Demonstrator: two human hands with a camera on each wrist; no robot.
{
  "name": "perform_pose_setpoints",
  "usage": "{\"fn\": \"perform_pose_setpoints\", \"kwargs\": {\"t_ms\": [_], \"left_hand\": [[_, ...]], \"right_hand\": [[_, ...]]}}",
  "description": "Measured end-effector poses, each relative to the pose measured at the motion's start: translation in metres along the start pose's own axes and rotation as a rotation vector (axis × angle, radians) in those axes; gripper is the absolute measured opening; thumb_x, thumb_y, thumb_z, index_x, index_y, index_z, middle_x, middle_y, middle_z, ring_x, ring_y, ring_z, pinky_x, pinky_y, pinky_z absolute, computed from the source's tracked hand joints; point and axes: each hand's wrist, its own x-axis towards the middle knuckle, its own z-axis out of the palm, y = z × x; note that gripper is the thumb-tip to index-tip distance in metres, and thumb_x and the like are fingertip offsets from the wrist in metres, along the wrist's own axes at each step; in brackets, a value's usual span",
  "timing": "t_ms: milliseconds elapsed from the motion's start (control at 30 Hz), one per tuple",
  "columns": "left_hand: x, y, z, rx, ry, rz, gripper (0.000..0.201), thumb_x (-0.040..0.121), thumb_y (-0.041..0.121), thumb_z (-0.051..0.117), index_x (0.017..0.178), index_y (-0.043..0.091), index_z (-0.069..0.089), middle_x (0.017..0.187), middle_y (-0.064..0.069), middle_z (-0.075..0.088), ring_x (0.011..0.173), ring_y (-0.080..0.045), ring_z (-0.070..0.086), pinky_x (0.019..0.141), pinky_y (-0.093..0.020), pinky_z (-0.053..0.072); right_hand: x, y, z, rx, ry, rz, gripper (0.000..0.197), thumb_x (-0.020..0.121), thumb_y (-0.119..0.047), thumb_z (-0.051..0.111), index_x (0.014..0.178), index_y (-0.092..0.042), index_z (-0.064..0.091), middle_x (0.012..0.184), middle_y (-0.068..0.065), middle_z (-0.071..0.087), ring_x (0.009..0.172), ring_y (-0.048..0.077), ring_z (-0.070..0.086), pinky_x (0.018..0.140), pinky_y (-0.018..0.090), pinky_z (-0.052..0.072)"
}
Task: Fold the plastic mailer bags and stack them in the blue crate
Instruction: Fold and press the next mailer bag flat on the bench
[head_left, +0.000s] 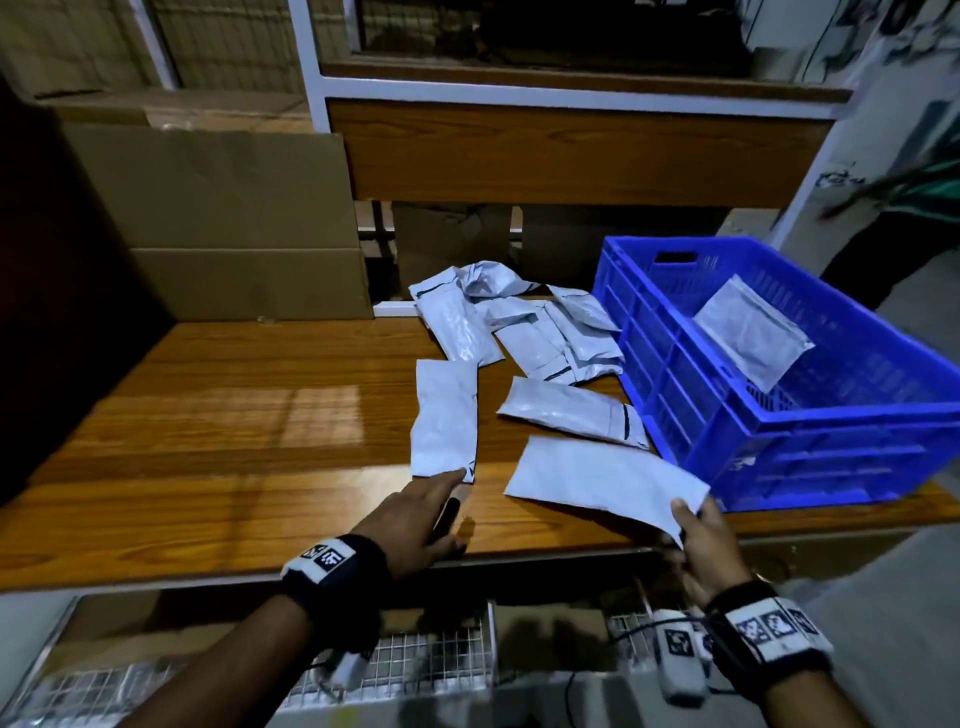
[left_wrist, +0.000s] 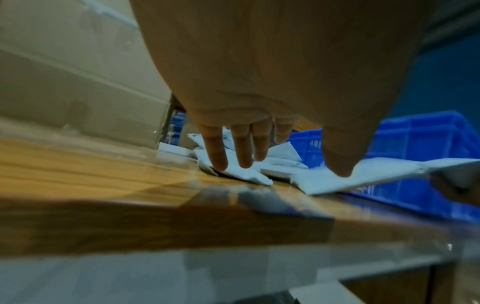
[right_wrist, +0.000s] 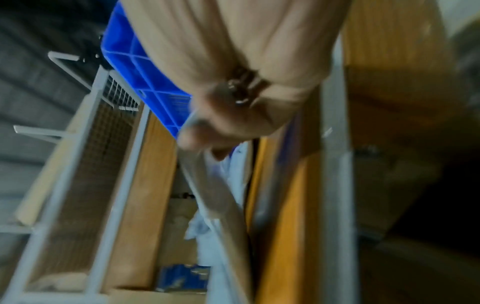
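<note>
The right hand (head_left: 698, 540) pinches a flat mailer (head_left: 602, 486) by its near corner, lifted beside the blue crate (head_left: 769, 415), likely ready for folding. The left hand (head_left: 415, 519), fingers straight and slightly spread, reaches to a folded mailer (head_left: 445, 415) on the table (head_left: 208, 426), probably to gather it; one bag (head_left: 750, 332) already lies in the crate.

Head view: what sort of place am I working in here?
Probably a packing or storeroom workbench: flattened cardboard boxes lean behind the wooden table, loose plastic mailer bags lie beside a blue crate, and metal-framed shelving stands behind.
</note>
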Motion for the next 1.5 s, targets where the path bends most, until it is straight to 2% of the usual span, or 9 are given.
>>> {"fn": "perform_pose_setpoints", "kwargs": {"t_ms": [100, 167, 333, 467, 700, 933, 1033, 1167, 1500], "left_hand": [[0.001, 0.006, 0.008, 0.052, 0.014, 0.059, 0.086, 0.086, 0.051, 0.059, 0.15, 0.036, 0.003, 0.155, -0.004, 0.028, 0.134, -0.026, 0.037, 0.107, -0.036, 0.035], [0.0, 0.018, 0.013, 0.072, 0.012, 0.112, 0.087, 0.087, 0.05, 0.058, 0.152, 0.03, 0.004, 0.158, -0.002, 0.02, 0.14, -0.022, 0.028, 0.111, -0.035, 0.03], [0.003, 0.033, 0.027, 0.117, 0.001, 0.169, 0.085, 0.088, 0.06, 0.049, 0.153, 0.025, 0.007, 0.161, 0.0, 0.01, 0.145, -0.02, 0.016, 0.114, -0.038, 0.024], [-0.002, 0.031, 0.029, 0.214, -0.02, 0.131, 0.078, 0.092, 0.061, 0.04, 0.153, 0.026, 0.007, 0.161, 0.003, 0.005, 0.145, -0.018, 0.01, 0.113, -0.038, 0.019], [-0.009, 0.031, 0.033, 0.349, 0.108, 0.135, 0.07, 0.091, 0.062, 0.032, 0.145, 0.018, 0.033, 0.128, -0.005, 0.048, 0.112, -0.028, 0.046, 0.092, -0.041, 0.038], [0.019, 0.032, 0.031, 0.243, 0.249, 0.084, 0.05, 0.092, 0.042, 0.035, 0.132, 0.015, 0.05, 0.125, -0.007, 0.053, 0.113, -0.028, 0.049, 0.091, -0.04, 0.041], [0.017, 0.025, 0.036, 0.254, 0.228, 0.09, 0.053, 0.09, 0.046, 0.036, 0.131, 0.017, 0.052, 0.132, -0.005, 0.054, 0.12, -0.026, 0.049, 0.094, -0.04, 0.043], [0.011, 0.027, 0.04, 0.312, 0.309, 0.074, 0.028, 0.087, 0.043, 0.044, 0.101, 0.021, 0.055, 0.1, 0.001, 0.055, 0.093, -0.025, 0.051, 0.079, -0.037, 0.039], [0.013, 0.019, 0.066, 0.227, 0.23, -0.055, 0.059, 0.098, 0.044, 0.019, 0.153, 0.022, 0.022, 0.159, 0.003, 0.02, 0.148, -0.017, 0.011, 0.117, -0.037, 0.009]], "right_hand": [[0.007, 0.016, -0.013, -0.297, 0.045, -0.005, 0.031, 0.099, 0.0, 0.045, 0.129, -0.009, 0.04, 0.08, 0.015, 0.052, 0.035, 0.021, 0.046, 0.034, 0.018, 0.03], [0.01, 0.021, -0.011, -0.497, -0.022, -0.136, 0.036, 0.095, 0.004, 0.05, 0.127, -0.013, 0.048, 0.096, 0.012, 0.059, 0.071, 0.039, 0.063, 0.053, 0.028, 0.041], [0.016, 0.027, 0.016, -0.804, -0.376, -0.273, 0.03, 0.094, -0.004, 0.058, 0.12, -0.017, 0.061, 0.122, -0.003, 0.064, 0.117, 0.018, 0.057, 0.099, 0.036, 0.045], [0.01, 0.015, 0.028, -0.807, -0.482, -0.289, 0.034, 0.096, -0.002, 0.055, 0.109, -0.032, 0.064, 0.116, -0.009, 0.066, 0.111, 0.009, 0.059, 0.087, 0.017, 0.043], [-0.013, -0.005, 0.046, -1.331, 0.055, -0.731, 0.048, 0.086, -0.025, 0.065, 0.131, -0.017, 0.052, 0.118, 0.011, 0.058, 0.104, 0.033, 0.055, 0.082, 0.042, 0.048], [-0.038, 0.047, 0.103, -1.545, -0.526, -0.508, 0.07, 0.084, -0.065, 0.01, 0.15, -0.042, 0.02, 0.163, -0.005, 0.008, 0.147, 0.023, 0.014, 0.112, 0.056, 0.017], [-0.046, 0.057, 0.108, -1.584, -0.446, -0.583, 0.056, 0.091, -0.057, 0.029, 0.139, -0.035, 0.045, 0.151, 0.002, 0.041, 0.127, 0.029, 0.048, 0.093, 0.054, 0.04], [-0.052, 0.066, 0.113, -1.517, -0.41, -0.843, 0.045, 0.092, -0.048, 0.042, 0.126, -0.025, 0.059, 0.142, 0.004, 0.052, 0.127, 0.028, 0.05, 0.1, 0.053, 0.035], [-0.043, 0.081, 0.133, -1.463, -0.386, -0.855, 0.056, 0.089, -0.042, 0.044, 0.14, -0.02, 0.05, 0.147, 0.001, 0.048, 0.136, 0.025, 0.043, 0.108, 0.052, 0.036]]}}
